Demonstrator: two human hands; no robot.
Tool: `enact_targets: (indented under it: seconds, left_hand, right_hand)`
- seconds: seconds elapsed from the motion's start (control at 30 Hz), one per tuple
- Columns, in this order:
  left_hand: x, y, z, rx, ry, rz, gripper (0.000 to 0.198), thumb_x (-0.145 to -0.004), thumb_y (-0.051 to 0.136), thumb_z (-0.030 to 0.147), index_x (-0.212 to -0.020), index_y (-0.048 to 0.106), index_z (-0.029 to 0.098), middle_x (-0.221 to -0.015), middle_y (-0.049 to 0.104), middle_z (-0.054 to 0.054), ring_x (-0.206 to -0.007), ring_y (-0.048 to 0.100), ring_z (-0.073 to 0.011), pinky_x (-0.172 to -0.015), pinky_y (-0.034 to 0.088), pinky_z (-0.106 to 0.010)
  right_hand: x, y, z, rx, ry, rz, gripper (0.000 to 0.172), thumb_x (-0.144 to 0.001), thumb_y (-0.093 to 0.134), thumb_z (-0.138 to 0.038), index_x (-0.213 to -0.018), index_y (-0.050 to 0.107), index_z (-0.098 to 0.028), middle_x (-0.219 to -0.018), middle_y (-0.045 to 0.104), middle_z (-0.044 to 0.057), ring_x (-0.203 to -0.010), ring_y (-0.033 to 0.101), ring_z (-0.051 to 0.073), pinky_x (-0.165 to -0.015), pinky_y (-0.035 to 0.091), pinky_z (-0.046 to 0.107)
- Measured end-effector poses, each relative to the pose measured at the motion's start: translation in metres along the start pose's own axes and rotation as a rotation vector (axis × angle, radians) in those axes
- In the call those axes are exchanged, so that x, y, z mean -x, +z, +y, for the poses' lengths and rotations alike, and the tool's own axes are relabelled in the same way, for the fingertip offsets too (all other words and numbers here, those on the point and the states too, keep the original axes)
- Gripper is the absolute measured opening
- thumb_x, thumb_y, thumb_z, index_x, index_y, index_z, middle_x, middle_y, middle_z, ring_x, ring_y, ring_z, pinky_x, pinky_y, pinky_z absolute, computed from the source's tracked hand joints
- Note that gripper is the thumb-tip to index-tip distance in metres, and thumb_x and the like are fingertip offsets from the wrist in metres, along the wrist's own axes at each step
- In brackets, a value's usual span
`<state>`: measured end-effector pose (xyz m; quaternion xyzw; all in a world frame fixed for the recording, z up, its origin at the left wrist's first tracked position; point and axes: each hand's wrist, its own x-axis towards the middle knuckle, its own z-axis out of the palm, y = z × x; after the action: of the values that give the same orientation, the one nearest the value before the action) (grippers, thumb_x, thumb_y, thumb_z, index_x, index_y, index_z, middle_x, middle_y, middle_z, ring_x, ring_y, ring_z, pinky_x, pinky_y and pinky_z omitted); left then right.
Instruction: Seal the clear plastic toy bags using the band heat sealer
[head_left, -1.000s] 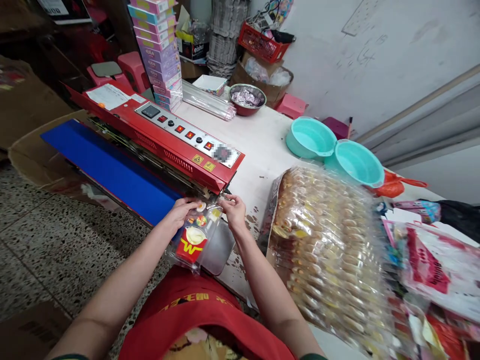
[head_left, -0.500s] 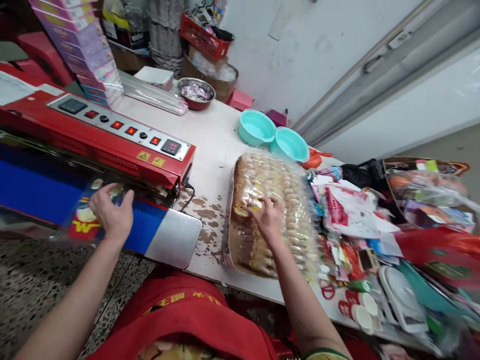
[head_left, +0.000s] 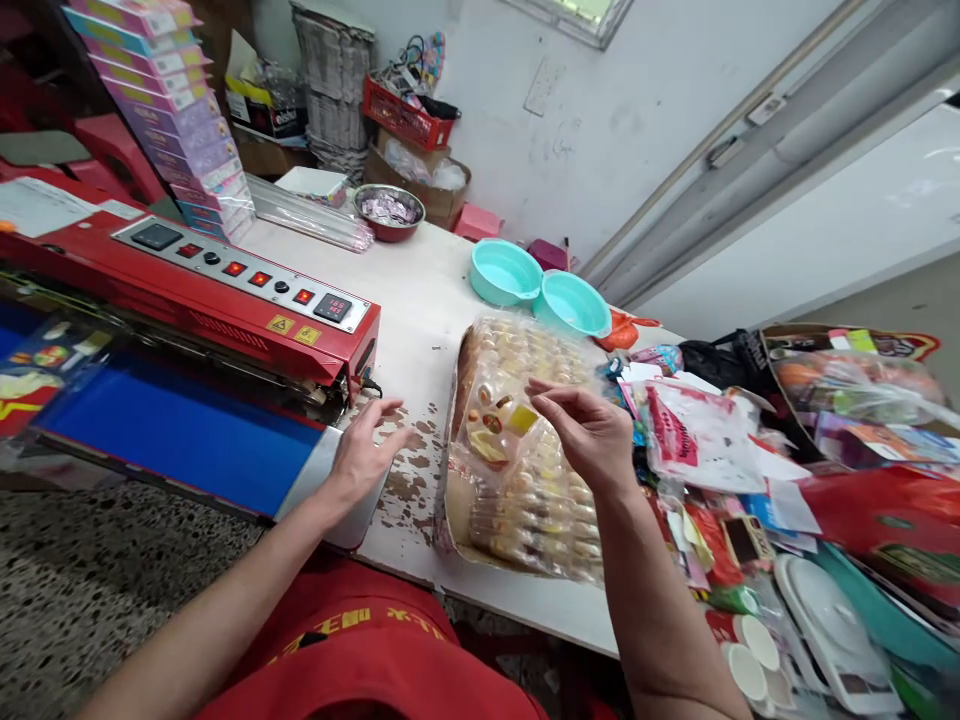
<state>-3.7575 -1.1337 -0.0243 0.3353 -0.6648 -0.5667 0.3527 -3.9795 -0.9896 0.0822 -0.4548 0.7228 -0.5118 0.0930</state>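
My right hand (head_left: 592, 430) pinches the edge of a clear plastic packet (head_left: 487, 435) with small coloured shapes in or on it. The packet is lifted over a shallow cardboard box (head_left: 456, 500) packed with rows of similar clear packets (head_left: 517, 520). My left hand (head_left: 364, 455) holds nothing; its fingers are apart above the metal end plate (head_left: 319, 480) of a red sealing machine (head_left: 247, 310). Another packet (head_left: 45, 370), with red and yellow print, lies on the machine's blue belt (head_left: 180, 430) at the far left.
Two turquoise basins (head_left: 506, 270) stand behind the box, and a metal bowl (head_left: 388, 212) of small sachets is farther back. A stack of boxes (head_left: 176, 130) rises behind the machine. Bags, papers and paper cups (head_left: 750, 640) crowd the right side.
My left hand has let go of the packet on the belt and moved right to the end plate. That packet has shifted left. My right hand has raised a packet from the box.
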Motion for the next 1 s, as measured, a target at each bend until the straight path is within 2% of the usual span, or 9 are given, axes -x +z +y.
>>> enact_targets:
  seconds: [0.1, 0.17, 0.23, 0.3, 0.37, 0.5, 0.6, 0.83, 1.0]
  left_hand:
    - [-0.016, 0.007, 0.031, 0.4, -0.15, -0.172, 0.062, -0.067, 0.08, 0.036, -0.124, 0.059, 0.023, -0.125, 0.063, -0.01, -0.115, 0.058, -0.024, -0.094, 0.046, -0.034]
    - [-0.023, 0.006, 0.041, 0.587, -0.226, -0.236, 0.06, -0.068, 0.079, 0.039, -0.123, 0.061, 0.021, -0.116, 0.067, -0.011, -0.103, 0.064, -0.022, -0.084, 0.05, -0.03]
    - [-0.026, 0.0, 0.041, 0.656, -0.291, -0.208, 0.048, -0.068, 0.079, 0.039, -0.109, 0.068, 0.018, -0.094, 0.072, -0.008, -0.08, 0.067, -0.0179, -0.07, 0.05, -0.026]
    - [-0.024, -0.01, 0.034, 0.658, -0.361, -0.11, 0.037, -0.062, 0.082, 0.038, -0.09, 0.072, 0.015, -0.08, 0.072, -0.006, -0.066, 0.065, -0.0151, -0.06, 0.049, -0.025]
    - [-0.019, -0.019, 0.022, 0.63, -0.422, -0.001, 0.034, -0.058, 0.084, 0.038, -0.08, 0.074, 0.014, -0.078, 0.073, -0.007, -0.063, 0.064, -0.0148, -0.058, 0.049, -0.025]
    - [-0.011, -0.034, -0.006, 0.545, -0.405, 0.142, 0.033, -0.059, 0.082, 0.041, -0.076, 0.076, 0.014, -0.076, 0.073, -0.006, -0.064, 0.064, -0.0148, -0.058, 0.049, -0.024]
    - [-0.012, -0.039, -0.028, 0.499, -0.394, 0.22, 0.03, -0.062, 0.079, 0.042, -0.073, 0.073, 0.015, -0.069, 0.071, -0.003, -0.058, 0.061, -0.0132, -0.053, 0.046, -0.023]
    - [-0.026, -0.046, -0.074, 0.526, -0.607, 0.274, 0.029, -0.057, 0.08, 0.036, -0.064, 0.065, 0.012, -0.056, 0.065, -0.003, -0.048, 0.058, -0.0132, -0.048, 0.047, -0.024]
    - [-0.032, -0.072, -0.087, 0.537, -0.726, 0.243, 0.036, -0.054, 0.084, 0.032, -0.078, 0.066, 0.012, -0.067, 0.07, -0.007, -0.047, 0.061, -0.0139, -0.045, 0.047, -0.024]
  right_hand:
    - [-0.001, 0.016, -0.023, -0.108, 0.034, -0.099, 0.014, -0.076, 0.076, -0.037, -0.077, 0.073, -0.023, -0.096, 0.076, 0.008, -0.094, 0.071, 0.026, -0.084, 0.056, 0.041]
    - [-0.001, 0.036, -0.024, -0.178, 0.074, -0.196, 0.015, -0.075, 0.076, -0.038, -0.076, 0.074, -0.023, -0.094, 0.076, 0.008, -0.091, 0.071, 0.025, -0.081, 0.057, 0.039]
    - [-0.002, 0.058, -0.019, -0.218, 0.106, -0.274, 0.017, -0.074, 0.076, -0.04, -0.074, 0.074, -0.023, -0.094, 0.076, 0.008, -0.088, 0.071, 0.024, -0.079, 0.056, 0.038]
    - [-0.003, 0.079, -0.009, -0.228, 0.133, -0.332, 0.019, -0.073, 0.076, -0.041, -0.071, 0.074, -0.022, -0.091, 0.076, 0.008, -0.086, 0.071, 0.024, -0.079, 0.056, 0.038]
    - [-0.005, 0.096, 0.001, -0.22, 0.166, -0.386, 0.022, -0.069, 0.079, -0.042, -0.065, 0.073, -0.021, -0.088, 0.076, 0.008, -0.087, 0.07, 0.024, -0.079, 0.054, 0.037]
    - [-0.005, 0.125, 0.016, -0.237, 0.243, -0.492, 0.026, -0.061, 0.083, -0.042, -0.059, 0.07, -0.019, -0.083, 0.076, 0.009, -0.087, 0.07, 0.026, -0.076, 0.054, 0.036]
    - [0.001, 0.147, 0.025, -0.302, 0.304, -0.476, 0.025, -0.062, 0.082, -0.041, -0.06, 0.07, -0.019, -0.08, 0.076, 0.008, -0.079, 0.07, 0.023, -0.073, 0.054, 0.035]
    - [0.018, 0.202, 0.055, -0.377, 0.503, -0.367, 0.028, -0.053, 0.086, -0.039, -0.061, 0.071, -0.017, -0.073, 0.075, 0.007, -0.061, 0.063, 0.016, -0.06, 0.051, 0.029]
    - [0.013, 0.234, 0.068, -0.376, 0.624, -0.285, 0.033, -0.045, 0.087, -0.039, -0.054, 0.065, -0.016, -0.059, 0.069, 0.004, -0.05, 0.054, 0.012, -0.05, 0.045, 0.026]
